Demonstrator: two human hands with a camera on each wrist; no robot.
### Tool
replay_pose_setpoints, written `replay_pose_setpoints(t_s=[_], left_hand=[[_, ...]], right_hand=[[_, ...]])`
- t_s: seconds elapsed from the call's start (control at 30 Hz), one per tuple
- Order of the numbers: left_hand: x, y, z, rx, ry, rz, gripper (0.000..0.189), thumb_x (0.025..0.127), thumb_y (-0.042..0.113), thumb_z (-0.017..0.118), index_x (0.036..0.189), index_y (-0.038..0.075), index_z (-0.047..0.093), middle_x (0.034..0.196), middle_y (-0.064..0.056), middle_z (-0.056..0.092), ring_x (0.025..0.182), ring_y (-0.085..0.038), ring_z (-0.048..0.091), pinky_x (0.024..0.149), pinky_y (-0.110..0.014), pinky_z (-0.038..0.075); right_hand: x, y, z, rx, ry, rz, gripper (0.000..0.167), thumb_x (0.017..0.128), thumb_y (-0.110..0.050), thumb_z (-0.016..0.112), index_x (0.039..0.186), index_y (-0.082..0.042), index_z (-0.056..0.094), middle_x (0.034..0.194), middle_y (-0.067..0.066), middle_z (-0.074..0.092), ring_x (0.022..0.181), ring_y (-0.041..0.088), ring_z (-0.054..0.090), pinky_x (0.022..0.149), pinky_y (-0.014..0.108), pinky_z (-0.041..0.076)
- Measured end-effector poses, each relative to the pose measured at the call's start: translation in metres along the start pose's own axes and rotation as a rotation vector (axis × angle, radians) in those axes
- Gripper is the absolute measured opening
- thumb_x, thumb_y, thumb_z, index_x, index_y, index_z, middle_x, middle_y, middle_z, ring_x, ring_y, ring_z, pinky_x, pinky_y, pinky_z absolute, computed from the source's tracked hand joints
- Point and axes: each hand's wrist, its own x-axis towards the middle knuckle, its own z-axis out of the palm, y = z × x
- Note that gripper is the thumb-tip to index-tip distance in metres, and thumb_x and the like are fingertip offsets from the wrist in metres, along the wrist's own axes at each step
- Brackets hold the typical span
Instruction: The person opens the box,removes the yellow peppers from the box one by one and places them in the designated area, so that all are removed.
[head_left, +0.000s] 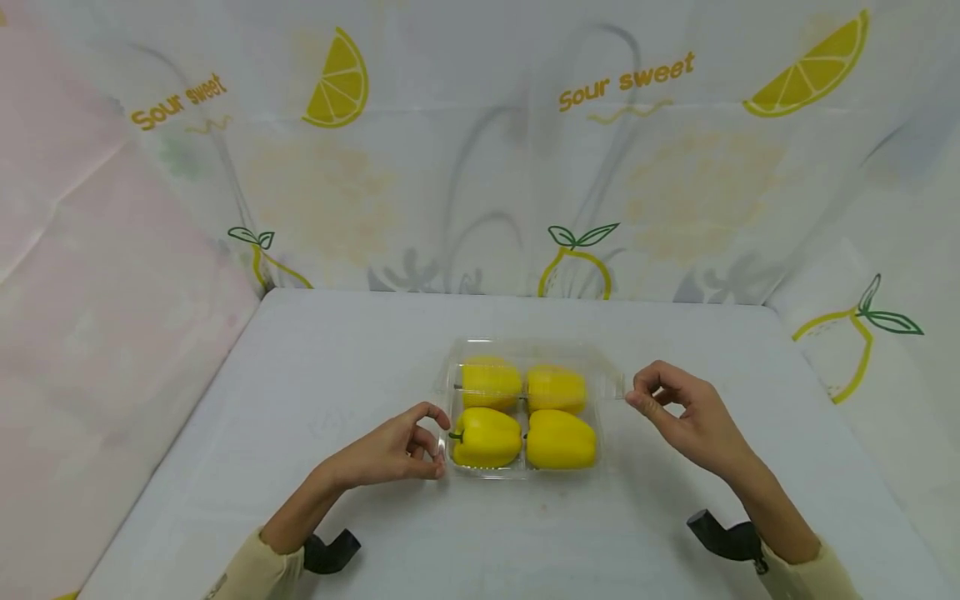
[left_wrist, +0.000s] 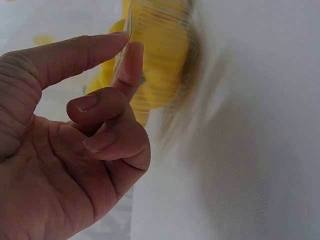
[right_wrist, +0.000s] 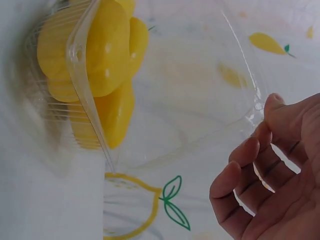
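A clear plastic clamshell box (head_left: 495, 475) stands on the white table with several yellow bell peppers (head_left: 561, 440) inside, set in two rows. Its transparent lid (right_wrist: 248, 77) is raised, tilted up from the far side. At the box's left side, my left hand (head_left: 397, 446) pinches the rim between thumb and a fingertip, the other fingers curled in. My right hand (head_left: 686, 412) pinches the lid's front right corner between thumb and index finger. A green stem shows on the front left pepper (head_left: 487, 437).
The white tabletop (head_left: 337, 358) extends around the box. Behind it hangs a lemon-print cloth (head_left: 465, 167), with more cloth at both sides. A black strap end (head_left: 333, 552) sticks out at the left wrist and a black piece (head_left: 723, 537) at the right.
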Motion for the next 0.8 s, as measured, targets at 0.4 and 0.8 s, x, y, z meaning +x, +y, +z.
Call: replay_pose_setpoints(t_s=[0.4, 0.8], left_hand=[[0.002, -0.001, -0.003, -0.046, -0.044, 0.001, 0.051, 0.09, 0.007, 0.073, 0.126, 0.0, 0.038, 0.089, -0.011, 0.07, 0.08, -0.039, 0.064, 0.073, -0.027, 0.052], [0.003, 0.0, -0.006, -0.047, -0.073, 0.013, 0.051, 0.091, 0.007, 0.07, 0.128, -0.002, 0.036, 0.092, -0.012, 0.07, 0.083, -0.032, 0.066, 0.076, -0.028, 0.053]], right_hand=[[0.016, 0.002, 0.002, -0.204, 0.196, -0.088, 0.028, 0.079, 0.012, 0.074, 0.097, -0.004, 0.059, 0.088, 0.0, 0.055, 0.081, 0.008, 0.049, 0.072, 0.015, 0.045], [0.04, -0.023, -0.001, -0.082, 0.242, -0.066, 0.016, 0.085, 0.014, 0.067, 0.095, 0.006, 0.057, 0.086, 0.01, 0.058, 0.082, 0.007, 0.053, 0.078, 0.016, 0.045]])
